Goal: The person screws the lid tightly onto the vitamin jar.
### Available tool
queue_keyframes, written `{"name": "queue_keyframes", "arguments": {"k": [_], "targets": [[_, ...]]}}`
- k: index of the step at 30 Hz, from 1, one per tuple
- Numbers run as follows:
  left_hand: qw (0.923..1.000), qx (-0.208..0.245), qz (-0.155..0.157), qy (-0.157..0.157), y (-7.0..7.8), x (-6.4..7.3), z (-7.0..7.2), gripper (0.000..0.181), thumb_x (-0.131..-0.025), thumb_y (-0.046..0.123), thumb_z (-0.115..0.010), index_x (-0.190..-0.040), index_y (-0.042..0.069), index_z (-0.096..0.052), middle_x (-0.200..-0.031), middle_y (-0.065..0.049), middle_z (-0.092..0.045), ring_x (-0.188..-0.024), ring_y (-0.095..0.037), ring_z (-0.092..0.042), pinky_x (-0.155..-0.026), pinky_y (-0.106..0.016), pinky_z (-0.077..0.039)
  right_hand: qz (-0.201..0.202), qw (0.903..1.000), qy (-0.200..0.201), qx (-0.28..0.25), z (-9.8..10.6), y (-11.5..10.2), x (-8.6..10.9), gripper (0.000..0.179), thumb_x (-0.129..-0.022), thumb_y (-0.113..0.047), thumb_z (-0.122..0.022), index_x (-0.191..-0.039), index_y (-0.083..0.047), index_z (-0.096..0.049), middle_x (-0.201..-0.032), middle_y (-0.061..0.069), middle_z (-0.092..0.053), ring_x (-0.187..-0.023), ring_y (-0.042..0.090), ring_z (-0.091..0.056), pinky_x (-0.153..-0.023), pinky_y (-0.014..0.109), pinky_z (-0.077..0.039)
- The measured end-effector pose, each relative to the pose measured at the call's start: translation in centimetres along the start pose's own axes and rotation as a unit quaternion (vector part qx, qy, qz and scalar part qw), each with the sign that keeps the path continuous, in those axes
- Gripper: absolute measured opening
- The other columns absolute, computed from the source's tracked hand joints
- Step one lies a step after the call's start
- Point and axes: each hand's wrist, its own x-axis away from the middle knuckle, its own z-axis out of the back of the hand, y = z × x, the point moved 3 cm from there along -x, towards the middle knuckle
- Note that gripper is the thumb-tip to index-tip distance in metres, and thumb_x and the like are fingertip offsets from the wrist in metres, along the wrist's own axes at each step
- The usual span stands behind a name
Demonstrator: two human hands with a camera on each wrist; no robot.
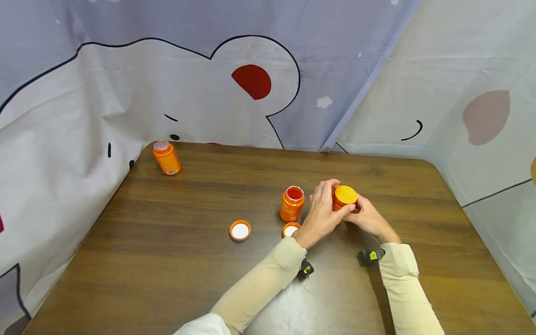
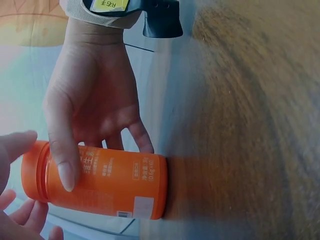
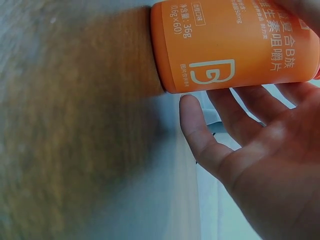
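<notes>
An orange supplement bottle [image 2: 115,175] with its cap [image 1: 345,194] on stands upright on the wooden table, between both hands. My left hand [image 1: 322,215] pinches the cap from the left, thumb on the near side and fingers on the far side. Around the bottle's body, my right hand [image 1: 371,219] holds from the right; in the left wrist view its thumb lies along the label. Just left of my left hand is a second orange bottle [image 1: 291,208], uncapped and upright. One loose cap [image 1: 290,230], partly hidden by the left wrist, lies inner side up in front of it.
Another loose cap [image 1: 240,231] lies inner side up farther left on the table [image 1: 167,260]. A third orange bottle [image 1: 168,161], topped with a patterned seal, stands near the back left corner. A printed curtain [image 1: 188,93] hangs behind the table and along its sides.
</notes>
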Motion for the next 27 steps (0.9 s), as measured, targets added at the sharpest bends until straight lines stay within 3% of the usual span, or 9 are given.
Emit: {"name": "queue_keyframes", "arguments": {"k": [5,9,16,19,22,27], "targets": [[0.9995,0.027,-0.008,-0.017,-0.14,0.00,0.06,0.054,-0.081,0.028,-0.070,-0.122,0.007,-0.042,-0.115,-0.005,-0.052,-0.102,-0.015,-0.051,-0.089,-0.024,-0.039,-0.013,0.9999,0.004,-0.005,-0.05,0.02,0.04,0.051,-0.080,-0.010,-0.068,-0.125,0.000,-0.045,-0.110,0.008,-0.053,-0.094,0.015,-0.054,-0.083,0.021,-0.044],[0.9976,0.055,-0.011,-0.040,-0.31,-0.05,0.08,0.051,-0.085,0.024,-0.066,-0.124,0.008,-0.040,-0.115,-0.006,-0.053,-0.099,-0.015,-0.054,-0.087,-0.019,-0.042,-0.020,0.9997,0.006,-0.011,-0.02,-0.09,0.06,0.049,-0.081,-0.010,-0.067,-0.125,-0.002,-0.046,-0.110,0.007,-0.052,-0.095,0.017,-0.053,-0.084,0.022,-0.043],[0.9947,0.026,-0.048,-0.087,-0.26,-0.04,0.00,0.046,-0.089,0.017,-0.057,-0.129,0.007,-0.037,-0.123,-0.007,-0.050,-0.105,-0.016,-0.052,-0.092,-0.024,-0.040,-0.010,0.9999,0.001,-0.007,-0.03,-0.25,0.01,0.049,-0.081,-0.009,-0.066,-0.125,0.000,-0.046,-0.112,0.008,-0.052,-0.098,0.014,-0.052,-0.086,0.020,-0.042],[0.9928,0.050,-0.034,-0.103,-0.29,-0.04,-0.21,0.054,-0.089,0.025,-0.058,-0.133,0.009,-0.032,-0.129,-0.006,-0.044,-0.110,-0.015,-0.049,-0.096,-0.025,-0.038,0.007,1.0000,0.001,0.001,0.08,-0.07,0.02,0.047,-0.082,-0.008,-0.065,-0.124,0.002,-0.046,-0.109,0.007,-0.053,-0.095,0.013,-0.053,-0.085,0.019,-0.042],[0.9932,0.071,-0.011,-0.092,-0.25,-0.03,-0.38,0.065,-0.085,0.036,-0.062,-0.135,0.011,-0.028,-0.133,-0.005,-0.039,-0.115,-0.016,-0.044,-0.098,-0.024,-0.036,0.022,0.9997,0.003,0.010,0.15,0.00,0.07,0.045,-0.083,-0.009,-0.064,-0.124,0.002,-0.047,-0.108,0.006,-0.055,-0.093,0.012,-0.053,-0.084,0.018,-0.043],[0.9993,0.022,-0.006,-0.029,-0.11,0.09,-0.32,0.068,-0.079,0.042,-0.068,-0.129,0.010,-0.034,-0.126,-0.005,-0.041,-0.115,-0.018,-0.038,-0.095,-0.027,-0.035,0.012,0.9998,0.006,0.013,0.02,-0.05,0.07,0.045,-0.082,-0.010,-0.066,-0.123,-0.001,-0.048,-0.108,0.006,-0.056,-0.094,0.014,-0.054,-0.085,0.020,-0.042]]}}
